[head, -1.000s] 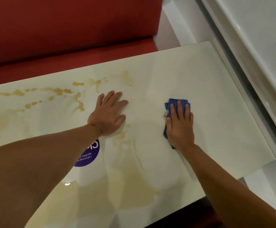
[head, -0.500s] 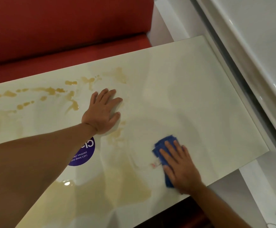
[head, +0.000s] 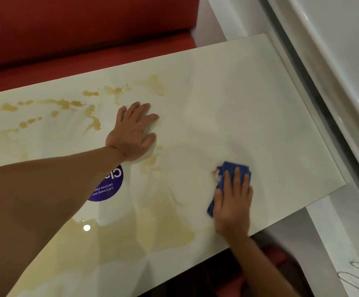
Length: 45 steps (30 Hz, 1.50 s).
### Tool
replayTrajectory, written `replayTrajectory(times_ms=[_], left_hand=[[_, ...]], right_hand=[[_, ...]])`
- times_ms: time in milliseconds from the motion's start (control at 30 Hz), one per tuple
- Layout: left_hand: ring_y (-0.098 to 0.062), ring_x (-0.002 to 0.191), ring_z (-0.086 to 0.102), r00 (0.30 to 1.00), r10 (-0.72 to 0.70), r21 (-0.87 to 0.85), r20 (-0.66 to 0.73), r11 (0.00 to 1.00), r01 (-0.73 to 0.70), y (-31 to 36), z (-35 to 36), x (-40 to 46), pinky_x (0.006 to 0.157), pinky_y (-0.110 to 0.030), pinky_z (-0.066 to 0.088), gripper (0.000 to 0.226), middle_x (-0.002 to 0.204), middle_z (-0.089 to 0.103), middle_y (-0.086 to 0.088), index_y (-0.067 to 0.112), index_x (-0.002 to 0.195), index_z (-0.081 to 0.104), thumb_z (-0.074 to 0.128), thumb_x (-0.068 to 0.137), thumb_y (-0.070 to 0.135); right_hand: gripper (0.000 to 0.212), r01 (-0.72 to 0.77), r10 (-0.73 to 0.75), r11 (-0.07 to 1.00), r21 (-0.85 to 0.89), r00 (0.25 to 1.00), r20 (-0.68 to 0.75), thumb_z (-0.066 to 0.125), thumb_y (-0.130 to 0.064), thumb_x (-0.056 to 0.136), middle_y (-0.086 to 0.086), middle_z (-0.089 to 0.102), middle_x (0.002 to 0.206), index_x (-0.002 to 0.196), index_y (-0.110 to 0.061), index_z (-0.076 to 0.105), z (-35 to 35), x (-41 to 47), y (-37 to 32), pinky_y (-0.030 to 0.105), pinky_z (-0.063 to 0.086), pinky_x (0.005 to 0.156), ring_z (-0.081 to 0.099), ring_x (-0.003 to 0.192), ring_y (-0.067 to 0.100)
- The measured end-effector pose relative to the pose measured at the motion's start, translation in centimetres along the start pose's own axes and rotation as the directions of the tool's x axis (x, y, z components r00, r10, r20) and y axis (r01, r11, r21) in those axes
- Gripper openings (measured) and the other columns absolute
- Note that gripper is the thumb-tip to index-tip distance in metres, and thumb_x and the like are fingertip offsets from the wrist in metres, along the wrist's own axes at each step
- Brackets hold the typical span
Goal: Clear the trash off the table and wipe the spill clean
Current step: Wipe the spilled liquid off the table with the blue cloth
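The bench (head: pixel 227 99) was a glossy, cream slab with faint marbling, rectangular, its sheen throwing back a small point of light near the front edge. A tan spill (head: pixel 163 230) lay over it in two textures: a thin, wide film pooled toward the front edge, and beaded drops and streaks toward the back edge on the left. A round purple sticker (head: pixel 110 187) with white lettering sat flat on the surface, partly under the left forearm. Behind the back edge ran a red padded seat (head: pixel 67 39), matte and smooth.

The left hand (head: pixel 131 133) lay palm down on the bench with fingers straight and slightly spread, its grip released, holding nothing; it rested just right of the streaks. The right hand (head: pixel 234 202) pressed flat on a crumpled blue cloth (head: pixel 227 168), fingers straight and close together over it, not curled round it. The cloth was soft and folded, its edges sticking out past the fingertips and to the left of the palm, with a small reddish tag at its left corner. Cloth and hand were near the front edge, toward the right end, just right of the film.

Against the frame half a second before, the cloth and right hand had shifted a little farther from the front edge, the fingers now pointing more straight to the back edge. The left hand had stayed put.
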State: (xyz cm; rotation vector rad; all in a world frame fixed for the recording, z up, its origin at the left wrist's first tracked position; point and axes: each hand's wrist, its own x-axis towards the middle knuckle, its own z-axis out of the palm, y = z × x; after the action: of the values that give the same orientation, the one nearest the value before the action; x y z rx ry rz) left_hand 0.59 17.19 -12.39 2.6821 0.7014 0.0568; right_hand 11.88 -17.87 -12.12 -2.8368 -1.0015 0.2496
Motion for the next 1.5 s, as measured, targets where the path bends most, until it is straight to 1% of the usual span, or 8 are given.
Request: replayTrajectory(times_ms=[133, 267, 467, 600, 867, 1000, 1300, 1500], left_hand=[[-0.029, 0.154, 0.012, 1.0, -0.007, 0.005, 0.015, 1.0, 0.007, 0.1, -0.2, 0.0, 0.124, -0.055, 0.007, 0.056, 0.164, 0.025, -0.004, 0.03, 0.146, 0.042, 0.039, 0.094, 0.049], [-0.03, 0.153, 0.014, 1.0, -0.002, -0.002, 0.008, 1.0, 0.002, 0.0, -0.1, 0.0, 0.124, -0.055, 0.008, 0.055, 0.163, 0.027, -0.005, 0.029, 0.145, 0.044, 0.04, 0.093, 0.048], [-0.031, 0.152, 0.017, 1.0, 0.008, -0.015, -0.018, 1.0, -0.008, 0.3, -0.2, 0.0, 0.123, -0.054, 0.009, 0.054, 0.162, 0.03, -0.006, 0.028, 0.142, 0.047, 0.041, 0.092, 0.048], [-0.031, 0.153, 0.015, 1.0, 0.014, -0.001, -0.015, 1.0, -0.014, 0.3, -0.1, -0.2, 0.124, -0.053, 0.007, 0.053, 0.162, 0.029, -0.006, 0.029, 0.143, 0.045, 0.04, 0.093, 0.048], [-0.031, 0.153, 0.014, 1.0, 0.002, 0.008, -0.004, 1.0, -0.002, 0.2, -0.2, 0.0, 0.124, -0.053, 0.006, 0.054, 0.163, 0.028, -0.005, 0.03, 0.143, 0.044, 0.04, 0.093, 0.049], [-0.03, 0.153, 0.016, 1.0, -0.004, -0.001, -0.009, 1.0, 0.004, 0.1, -0.1, 0.0, 0.124, -0.053, 0.008, 0.056, 0.163, 0.029, -0.004, 0.03, 0.144, 0.045, 0.04, 0.092, 0.05], [-0.03, 0.153, 0.016, 1.0, 0.004, -0.014, -0.03, 1.0, -0.004, 0.1, 0.0, 0.0, 0.123, -0.053, 0.008, 0.056, 0.162, 0.03, -0.005, 0.029, 0.144, 0.046, 0.04, 0.092, 0.05], [-0.03, 0.153, 0.015, 1.0, 0.004, -0.018, -0.022, 1.0, -0.005, 0.0, 0.0, 0.0, 0.124, -0.053, 0.007, 0.056, 0.163, 0.029, -0.005, 0.029, 0.145, 0.045, 0.041, 0.092, 0.05]], right_hand=[[0.059, 0.097, -0.097, 0.995, 0.004, 0.993, 0.07, 0.029, -0.037, 0.106, 0.013, 0.013, 0.17, 0.161, -0.013, 0.024, 0.8, -6.0, -3.1, 0.055, 0.016, 0.124, 0.005, 0.157, 0.038], [0.057, 0.253, -0.254, 0.967, 0.018, 0.964, 0.082, 0.032, -0.034, 0.106, 0.013, 0.019, 0.169, 0.16, -0.015, 0.029, 0.1, -1.9, -0.4, 0.059, 0.02, 0.123, 0.007, 0.157, 0.037], [0.058, -0.085, 0.085, 0.995, 0.052, 0.996, -0.001, 0.024, -0.038, 0.107, 0.011, 0.018, 0.169, 0.16, -0.016, 0.028, -1.5, 9.7, 3.1, 0.057, 0.018, 0.122, 0.009, 0.156, 0.037], [0.06, -0.197, 0.198, 0.98, 0.033, 0.98, -0.026, 0.019, -0.038, 0.106, 0.014, 0.019, 0.168, 0.161, -0.014, 0.024, -1.2, 10.1, 1.8, 0.058, 0.02, 0.121, 0.014, 0.154, 0.041], [0.056, 0.015, -0.016, 1.0, 0.027, 1.0, 0.022, 0.034, -0.034, 0.109, 0.013, 0.015, 0.17, 0.161, -0.012, 0.028, 1.6, -7.5, -6.6, 0.057, 0.019, 0.124, 0.006, 0.157, 0.039], [0.054, 0.123, -0.123, 0.992, 0.043, 0.992, 0.019, 0.035, -0.033, 0.108, 0.011, 0.02, 0.169, 0.159, -0.015, 0.034, 1.4, -5.9, -5.5, 0.058, 0.023, 0.122, 0.011, 0.157, 0.037], [0.056, -0.164, 0.167, 0.983, 0.08, 0.985, -0.038, 0.023, -0.035, 0.108, 0.011, 0.02, 0.169, 0.16, -0.016, 0.029, -0.5, 11.2, -1.5, 0.055, 0.02, 0.122, 0.013, 0.155, 0.039], [0.056, -0.068, 0.069, 0.998, 0.017, 0.997, -0.021, 0.026, -0.035, 0.109, 0.012, 0.016, 0.17, 0.162, -0.015, 0.025, 0.7, 2.0, -5.1, 0.055, 0.019, 0.123, 0.01, 0.156, 0.038]])
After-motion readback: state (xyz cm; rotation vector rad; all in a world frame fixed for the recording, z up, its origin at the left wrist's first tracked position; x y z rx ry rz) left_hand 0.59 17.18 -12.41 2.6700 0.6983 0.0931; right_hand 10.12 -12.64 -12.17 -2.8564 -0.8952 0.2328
